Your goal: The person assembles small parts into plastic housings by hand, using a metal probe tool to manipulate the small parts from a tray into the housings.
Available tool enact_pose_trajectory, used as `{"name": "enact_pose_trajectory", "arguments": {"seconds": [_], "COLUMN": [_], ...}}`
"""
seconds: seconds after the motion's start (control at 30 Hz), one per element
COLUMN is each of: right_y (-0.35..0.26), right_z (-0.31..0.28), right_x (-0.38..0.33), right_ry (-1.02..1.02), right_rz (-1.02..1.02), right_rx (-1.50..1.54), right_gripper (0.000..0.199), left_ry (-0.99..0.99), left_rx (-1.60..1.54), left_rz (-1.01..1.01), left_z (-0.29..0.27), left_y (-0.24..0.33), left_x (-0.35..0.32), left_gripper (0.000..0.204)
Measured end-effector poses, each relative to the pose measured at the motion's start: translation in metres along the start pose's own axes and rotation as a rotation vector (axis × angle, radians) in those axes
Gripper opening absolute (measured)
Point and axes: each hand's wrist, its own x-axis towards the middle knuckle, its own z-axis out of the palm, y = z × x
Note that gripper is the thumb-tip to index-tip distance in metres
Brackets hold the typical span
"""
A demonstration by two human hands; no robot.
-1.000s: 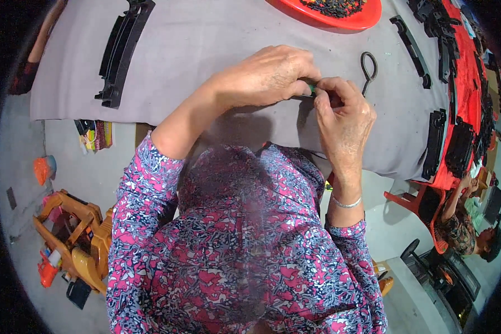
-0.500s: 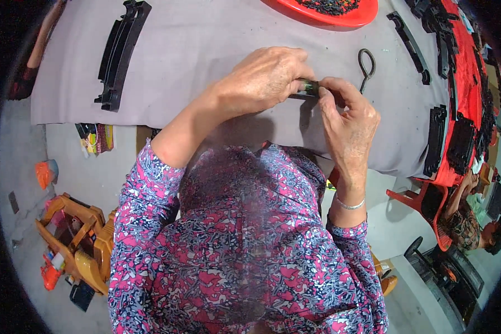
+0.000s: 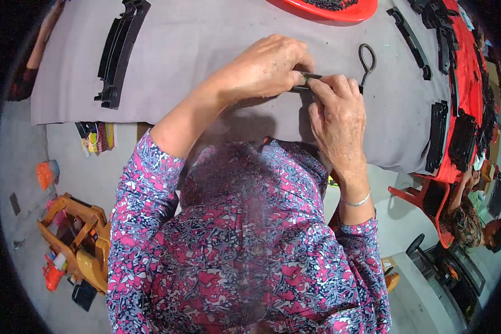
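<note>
Above the grey-covered table, a black plastic strip (image 3: 301, 88) is held between both hands, much of it hidden by the fingers. My left hand (image 3: 267, 67) is closed on its left part, thumb and fingers pinched together. From the right, my right hand (image 3: 339, 108) grips the same strip, its thumb below and its fingers bent over the top. Just beyond the right hand lies a metal tool with a looped handle (image 3: 367, 58); its lower end is hidden by the fingers.
A red basin (image 3: 348, 14) of small black pieces stands at the far edge. Long black plastic parts lie at left (image 3: 119, 55) and right (image 3: 411, 44). More black parts (image 3: 462, 145) sit on a red cloth (image 3: 448, 167). Another person (image 3: 467, 222) is at far right, near a red chair (image 3: 442, 214).
My right hand has turned over and moved slightly left, its fingers now lying across the strip. My left hand has shifted a little farther from me.
</note>
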Motion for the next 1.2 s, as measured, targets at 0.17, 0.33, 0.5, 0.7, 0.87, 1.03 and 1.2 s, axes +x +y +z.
{"name": "enact_pose_trajectory", "arguments": {"seconds": [0.17,0.33,0.5,0.7,0.87,1.03,1.2], "right_y": [0.008,0.047,0.099,0.098,0.082,0.127,0.132], "right_z": [0.0,-0.025,-0.025,-0.012,-0.02,-0.02,-0.039], "right_x": [-0.005,-0.004,0.011,0.034,0.039,0.021,0.007], "right_ry": [0.203,0.379,0.229,0.101,0.04,0.009,0.129], "right_rz": [0.088,0.294,0.512,0.467,0.493,0.482,0.598], "right_rx": [0.311,0.243,0.127,0.003,-0.043,0.155,1.155], "right_gripper": [0.027,0.021,0.04,0.034,0.029,0.029,0.024], "left_ry": [0.001,0.14,0.136,0.251,0.267,0.31,0.32], "left_rx": [-0.038,-0.078,0.0,0.187,0.217,0.227,0.247], "left_rz": [0.077,0.026,-0.033,0.0,-0.03,0.001,0.002], "left_z": [0.001,-0.013,-0.011,0.006,0.011,0.014,0.016], "left_y": [-0.006,0.008,0.024,0.018,0.016,0.015,0.011], "left_x": [-0.004,-0.019,-0.037,-0.043,-0.043,-0.044,-0.045], "left_gripper": [0.03,0.038,0.041,0.039,0.036,0.036,0.037]}}
